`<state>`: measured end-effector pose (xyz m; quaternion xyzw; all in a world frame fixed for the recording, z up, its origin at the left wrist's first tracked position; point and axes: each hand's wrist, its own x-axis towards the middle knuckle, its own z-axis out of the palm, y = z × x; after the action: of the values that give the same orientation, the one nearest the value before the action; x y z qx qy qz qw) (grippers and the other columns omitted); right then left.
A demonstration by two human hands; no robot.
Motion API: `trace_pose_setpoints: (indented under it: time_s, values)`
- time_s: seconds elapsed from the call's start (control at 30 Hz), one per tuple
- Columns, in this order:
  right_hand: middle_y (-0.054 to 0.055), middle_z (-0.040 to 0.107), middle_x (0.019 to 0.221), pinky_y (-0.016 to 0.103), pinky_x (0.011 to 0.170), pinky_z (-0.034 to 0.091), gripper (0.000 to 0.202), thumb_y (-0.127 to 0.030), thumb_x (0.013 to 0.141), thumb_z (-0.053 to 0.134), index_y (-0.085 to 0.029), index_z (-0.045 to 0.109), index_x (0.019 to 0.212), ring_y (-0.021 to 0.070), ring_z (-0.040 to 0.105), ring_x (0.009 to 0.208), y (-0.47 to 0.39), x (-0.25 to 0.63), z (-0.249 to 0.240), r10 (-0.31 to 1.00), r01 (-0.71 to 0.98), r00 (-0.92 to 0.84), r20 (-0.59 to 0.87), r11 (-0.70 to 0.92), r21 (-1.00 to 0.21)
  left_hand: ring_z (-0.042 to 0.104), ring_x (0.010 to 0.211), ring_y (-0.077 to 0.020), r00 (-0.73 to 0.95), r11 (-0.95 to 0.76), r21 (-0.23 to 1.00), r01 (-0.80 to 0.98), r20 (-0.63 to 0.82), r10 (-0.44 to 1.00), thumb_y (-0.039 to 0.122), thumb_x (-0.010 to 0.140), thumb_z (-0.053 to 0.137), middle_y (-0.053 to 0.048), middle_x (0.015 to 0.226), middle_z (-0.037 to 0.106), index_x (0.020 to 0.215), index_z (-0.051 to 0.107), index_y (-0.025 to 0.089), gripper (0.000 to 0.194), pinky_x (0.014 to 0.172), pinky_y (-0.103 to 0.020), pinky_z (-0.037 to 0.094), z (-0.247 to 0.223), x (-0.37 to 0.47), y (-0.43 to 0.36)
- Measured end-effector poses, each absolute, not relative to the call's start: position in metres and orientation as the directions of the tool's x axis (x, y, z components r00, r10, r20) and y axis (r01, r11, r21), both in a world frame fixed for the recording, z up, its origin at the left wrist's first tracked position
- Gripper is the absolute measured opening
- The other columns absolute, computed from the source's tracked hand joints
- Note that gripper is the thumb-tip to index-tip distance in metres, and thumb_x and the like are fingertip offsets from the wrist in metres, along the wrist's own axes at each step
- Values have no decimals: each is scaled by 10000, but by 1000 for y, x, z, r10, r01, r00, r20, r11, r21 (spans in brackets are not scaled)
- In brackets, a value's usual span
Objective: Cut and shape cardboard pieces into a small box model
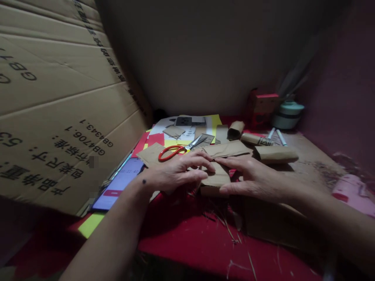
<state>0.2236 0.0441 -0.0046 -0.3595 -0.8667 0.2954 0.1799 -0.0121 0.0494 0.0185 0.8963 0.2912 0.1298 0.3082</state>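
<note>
In the middle of the head view, a small folded piece of brown cardboard (218, 179) rests on the red tabletop. My left hand (190, 169) lies over its left side with bent fingers, the fingertips pressing on the top face. On the other side, my right hand (252, 177) grips the right end between thumb and fingers. A longer cardboard strip (228, 147) lies just beyond my fingertips. Scissors with red handles (171, 153) lie behind my left hand, blades partly spread and pointing away to the right.
A large printed carton (67, 97) leans in from the left above a phone (120, 183). Rolled cardboard tubes (275, 154) lie at right. Behind are a paper with a drawing (187, 123), a red box (265, 107), a teal pot (288, 115) and white pens (281, 137).
</note>
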Motion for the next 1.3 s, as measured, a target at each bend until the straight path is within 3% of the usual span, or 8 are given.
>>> trace_pose_setpoints:
  time_s: [0.07, 0.17, 0.4, 0.53, 0.63, 0.83, 1.17, 1.3]
  values:
    - [80, 645, 1085, 346, 755, 472, 637, -490, 762, 630, -256, 464, 1331, 236, 598, 881, 44, 224, -4, 730, 527, -677, 94, 569, -631, 405, 1242, -170, 808, -626, 655, 423, 40, 588, 252, 925, 441, -55, 1294, 465, 1122, 605, 255, 256, 1038, -323, 327, 20, -15, 53]
    - [78, 646, 1065, 357, 772, 474, 632, -492, 765, 629, -255, 466, 1328, 242, 596, 897, 44, 224, -5, 738, 542, -669, 88, 566, -621, 455, 1184, -193, 809, -565, 717, 408, 3, 588, 275, 861, 564, -48, 1330, 432, 1127, 606, 269, 269, 955, -305, 408, 18, -17, 56]
    - [83, 642, 1084, 388, 805, 484, 636, -499, 751, 641, -248, 485, 1314, 258, 595, 942, 45, 225, -9, 762, 566, -641, 89, 548, -616, 565, 865, -129, 814, -414, 844, 341, -44, 579, 194, 781, 651, -56, 1290, 413, 1175, 558, 299, 419, 766, -283, 480, 9, -20, 59]
    - [77, 642, 1108, 396, 805, 499, 649, -490, 743, 653, -267, 473, 1325, 267, 597, 973, 46, 226, -11, 765, 555, -637, 93, 539, -634, 517, 1016, -199, 769, -513, 747, 422, 5, 640, 216, 703, 721, -71, 1288, 423, 1279, 451, 284, 640, 822, -308, 450, 9, -20, 58]
    - [70, 631, 1152, 391, 800, 514, 650, -474, 741, 662, -281, 467, 1330, 271, 595, 1000, 46, 226, -12, 773, 550, -627, 97, 528, -647, 520, 983, -212, 724, -517, 662, 542, -56, 687, 241, 668, 738, -73, 1175, 506, 1324, 379, 239, 748, 811, -321, 442, 9, -18, 56]
    - [23, 579, 1267, 368, 815, 532, 610, -425, 758, 664, -331, 460, 1325, 260, 588, 1055, 47, 227, -13, 745, 504, -654, 128, 556, -660, 576, 824, -180, 734, -415, 747, 519, -142, 664, 217, 718, 642, -25, 928, 585, 1382, 241, 210, 775, 662, -269, 444, 2, -17, 56]
    - [70, 579, 1272, 433, 834, 543, 622, -450, 753, 659, -294, 473, 1326, 322, 581, 1090, 46, 228, -13, 755, 539, -642, 134, 568, -622, 587, 837, -194, 738, -458, 719, 523, -113, 665, 198, 677, 663, -52, 932, 619, 1245, 417, 150, 620, 646, -268, 440, 2, -15, 57]
    - [68, 570, 1284, 421, 812, 556, 619, -440, 758, 659, -303, 466, 1330, 322, 587, 1081, 44, 227, -13, 764, 540, -634, 118, 547, -640, 595, 835, -203, 749, -486, 692, 535, -120, 652, 212, 690, 657, -64, 964, 625, 1287, 400, 146, 654, 652, -278, 449, 4, -15, 55]
